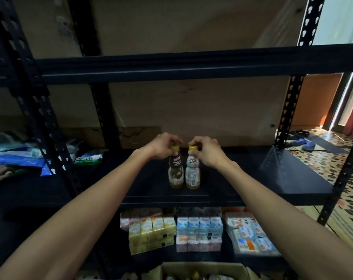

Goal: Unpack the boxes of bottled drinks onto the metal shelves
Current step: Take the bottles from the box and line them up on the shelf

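Head view: on the dark metal shelf (272,178) two small yellow-capped bottled drinks stand upright, just beside each other. The left hand (161,145) has its fingers (172,141) curled round the cap of the brown-labelled bottle (175,172); the right hand (207,151) pinches the neck and cap of the white-labelled bottle (192,172). On the shelf below sit wrapped packs of small cartons: yellow cartons (151,229), blue cartons (199,225) stacked on pink cartons (198,244), and a tilted mixed pack (250,237). At the bottom edge an open cardboard box (202,268) holds more bottles (too dim to count).
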`<action>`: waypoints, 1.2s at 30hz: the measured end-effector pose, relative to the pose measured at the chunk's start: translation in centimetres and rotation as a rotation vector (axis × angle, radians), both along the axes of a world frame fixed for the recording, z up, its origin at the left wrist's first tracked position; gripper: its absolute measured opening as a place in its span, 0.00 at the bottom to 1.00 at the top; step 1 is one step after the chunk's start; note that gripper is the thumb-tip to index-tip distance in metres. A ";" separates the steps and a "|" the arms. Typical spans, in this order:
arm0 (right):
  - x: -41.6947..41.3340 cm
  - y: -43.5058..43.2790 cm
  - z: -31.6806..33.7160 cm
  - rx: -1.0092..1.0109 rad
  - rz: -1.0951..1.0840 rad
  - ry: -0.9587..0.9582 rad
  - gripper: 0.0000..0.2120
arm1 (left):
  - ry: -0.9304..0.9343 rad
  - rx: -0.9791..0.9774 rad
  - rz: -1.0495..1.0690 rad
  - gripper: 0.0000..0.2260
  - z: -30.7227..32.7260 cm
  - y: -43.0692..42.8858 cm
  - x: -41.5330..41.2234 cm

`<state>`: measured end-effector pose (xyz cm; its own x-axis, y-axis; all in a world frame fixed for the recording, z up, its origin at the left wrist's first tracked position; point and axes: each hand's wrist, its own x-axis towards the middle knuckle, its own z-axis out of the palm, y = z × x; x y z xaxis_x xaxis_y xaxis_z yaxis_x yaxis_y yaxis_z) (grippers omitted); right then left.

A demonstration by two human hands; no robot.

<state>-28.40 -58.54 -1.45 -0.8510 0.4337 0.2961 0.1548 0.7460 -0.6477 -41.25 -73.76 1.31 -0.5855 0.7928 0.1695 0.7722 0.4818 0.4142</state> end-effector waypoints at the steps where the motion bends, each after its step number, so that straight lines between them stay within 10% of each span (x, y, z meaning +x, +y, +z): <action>1: 0.1 -0.1 0.2 -0.014 -0.003 -0.002 0.11 | 0.020 -0.017 0.005 0.18 0.0 0.1 0.0; 36: -1.0 0.7 1.5 -0.059 0.130 -0.086 0.15 | -0.017 0.088 0.190 0.19 -2.0 0.5 0.6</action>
